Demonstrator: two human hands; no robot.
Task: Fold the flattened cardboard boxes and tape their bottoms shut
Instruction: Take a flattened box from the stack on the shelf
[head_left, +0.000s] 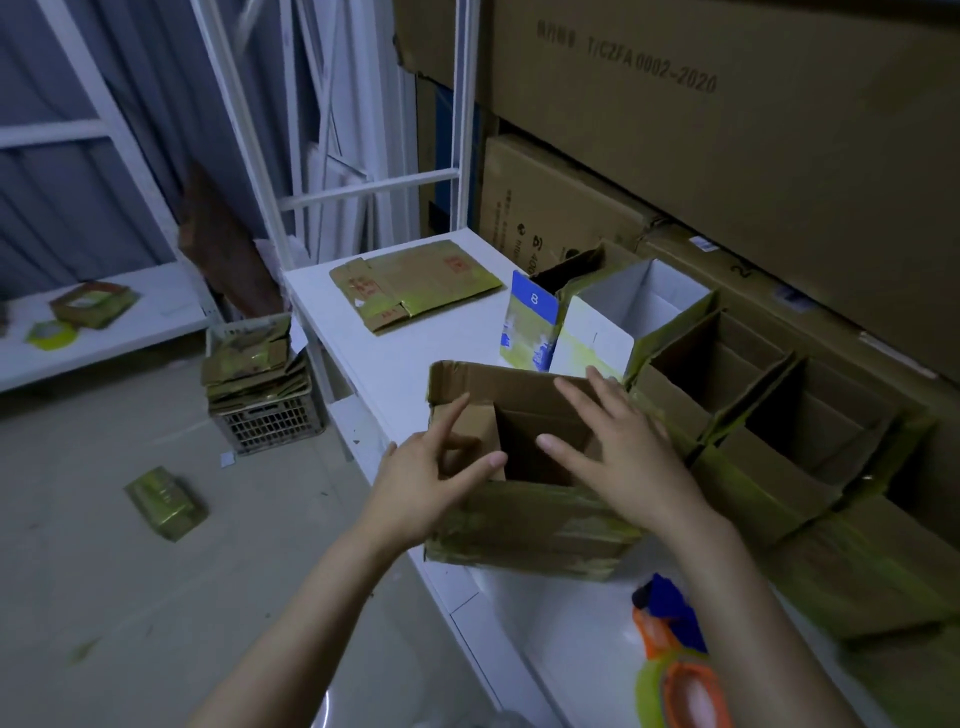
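Cardboard box (524, 525): brown, erected, with its opening upward; stands at the near edge of the white shelf board (395, 358), mid-frame. Yellowish tape bands cover its near wall. The far flap stands up and a left inner flap leans into the opening.
Left hand (434, 470): at 9 o'clock of the box; fingers spread and nearly straight, tips lying on the left inner flap; nothing gripped.
Right hand (623, 452): at 3 o'clock of the opening; fingers splayed and straight above it, heel of the hand at the right rim; nothing clasped.
Tape dispenser (670, 660): orange and blue with a yellowish roll; lies on the board at 5 o'clock of the box, apart from both hands.
Row of erected boxes (753, 415): at 3 o'clock, just beside the box; tops open, flaps raised.
White carton (639, 312): at 1 o'clock; open, with a blue flap marked "B".
Flattened cardboard box (415, 286): at 11 o'clock; lies flat at the far end of the board.
Plastic crate (265, 421): on the floor at 10 o'clock; flattened cartons are stacked on it.
Small taped box (166, 501): on the floor at 9 o'clock, well apart.
Large cartons (727, 130): stacked behind, at 1 o'clock.
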